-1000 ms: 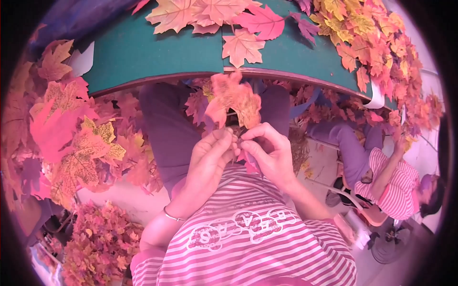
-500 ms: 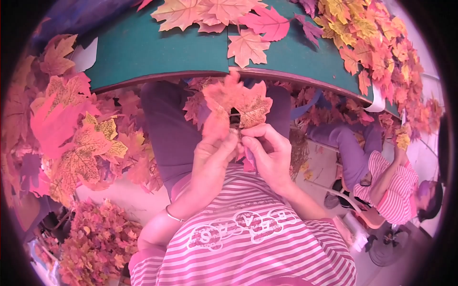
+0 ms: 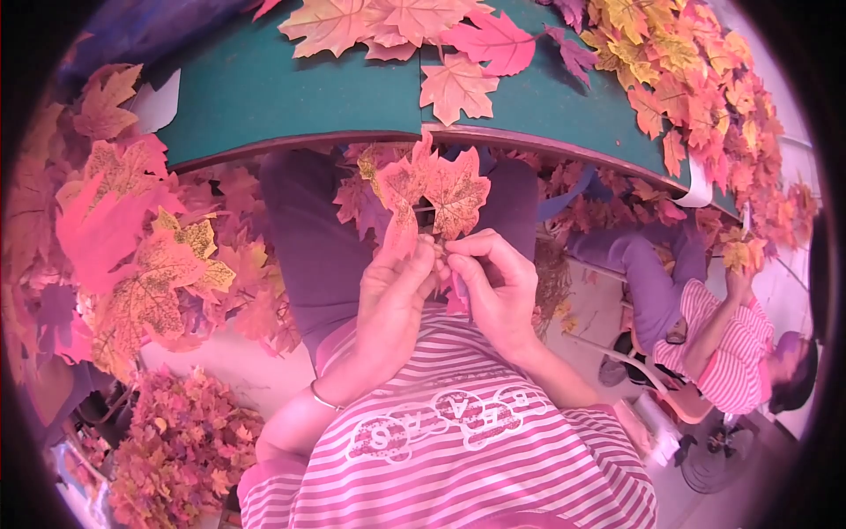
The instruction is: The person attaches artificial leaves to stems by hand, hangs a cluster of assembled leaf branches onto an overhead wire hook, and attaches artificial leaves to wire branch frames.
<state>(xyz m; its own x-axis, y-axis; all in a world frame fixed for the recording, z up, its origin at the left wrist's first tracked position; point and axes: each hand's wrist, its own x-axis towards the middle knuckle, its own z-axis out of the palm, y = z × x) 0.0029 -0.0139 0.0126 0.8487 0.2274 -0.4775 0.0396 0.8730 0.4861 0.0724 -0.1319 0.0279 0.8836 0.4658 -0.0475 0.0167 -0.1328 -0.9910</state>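
Just below the table edge, my two hands meet over my lap, holding a small bunch of speckled orange artificial maple leaves (image 3: 456, 196) by the base. My left hand (image 3: 397, 286) pinches at the stems with thumb and fingertips. Close against it, my right hand (image 3: 495, 286) also pinches there, thumb against forefinger. The leaf blades fan upward above my fingers. Exactly what sits between the fingertips is mostly hidden; a bit of pink leaf (image 3: 457, 298) shows between the hands.
A green table (image 3: 291, 93) bears loose peach maple leaves (image 3: 458, 86) and a heap of orange and yellow leaves (image 3: 696, 79) on the right. Leaf garlands (image 3: 159, 264) hang at left, above a floor pile (image 3: 181, 450). Another person (image 3: 718, 339) sits at right, handling leaves.
The leaves in my hands have turned and settled, showing a yellowish leaf at their left. My hands stay nearly in place. The other person's hand with leaves has shifted slightly.
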